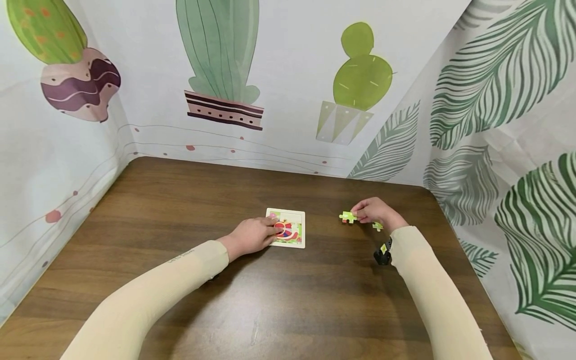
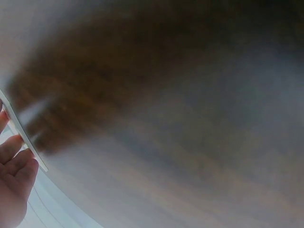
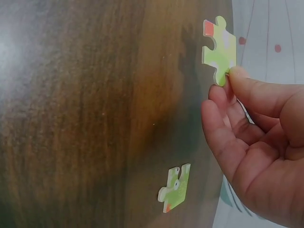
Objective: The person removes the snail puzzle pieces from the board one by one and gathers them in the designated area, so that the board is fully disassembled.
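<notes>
A jigsaw puzzle board (image 1: 295, 244) with a pale frame and a colourful red-and-blue picture lies mid-table. My left hand (image 1: 254, 234) rests on its left side, fingers reaching over the picture. In the left wrist view, that hand's fingertips (image 2: 29, 153) touch the thin board, seen nearly edge-on. To the right of the board, my right hand (image 1: 372, 210) pinches a light-green puzzle piece (image 3: 221, 50) with a red corner between thumb and fingers, held above the table. Below that hand, a second green puzzle piece (image 3: 177, 190) lies on the tabletop, partly hidden by the arm in the head view.
The brown wooden table (image 1: 202, 195) meets cloth-covered walls with cactus and leaf prints at the back and sides. A small black device (image 1: 382, 256) sits at the right wrist, just above the tabletop.
</notes>
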Tool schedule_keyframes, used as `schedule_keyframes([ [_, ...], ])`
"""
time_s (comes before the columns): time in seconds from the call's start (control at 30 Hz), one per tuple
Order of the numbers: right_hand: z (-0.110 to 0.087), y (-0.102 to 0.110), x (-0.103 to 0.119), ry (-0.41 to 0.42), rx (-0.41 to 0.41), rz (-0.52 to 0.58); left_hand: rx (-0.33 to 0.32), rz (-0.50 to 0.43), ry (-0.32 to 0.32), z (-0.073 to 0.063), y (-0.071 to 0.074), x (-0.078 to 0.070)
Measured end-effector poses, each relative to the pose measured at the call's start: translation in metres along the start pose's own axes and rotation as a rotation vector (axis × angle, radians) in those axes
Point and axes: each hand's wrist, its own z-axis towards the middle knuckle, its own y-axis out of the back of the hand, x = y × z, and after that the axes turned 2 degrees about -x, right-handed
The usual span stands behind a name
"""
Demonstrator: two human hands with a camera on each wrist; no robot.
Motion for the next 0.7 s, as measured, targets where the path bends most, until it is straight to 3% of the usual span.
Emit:
schedule_keyframes([
  [0.37, -0.0001, -0.0043, -0.0030, -0.015, -0.009, 0.000, -0.012, 0.007, 0.001, 0.0007, -0.0067, 0.0033],
  [0.7, 0.0006, -0.0054, -0.0069, -0.025, -0.010, -0.009, 0.006, -0.014, 0.012, -0.0007, -0.0018, 0.0007],
])
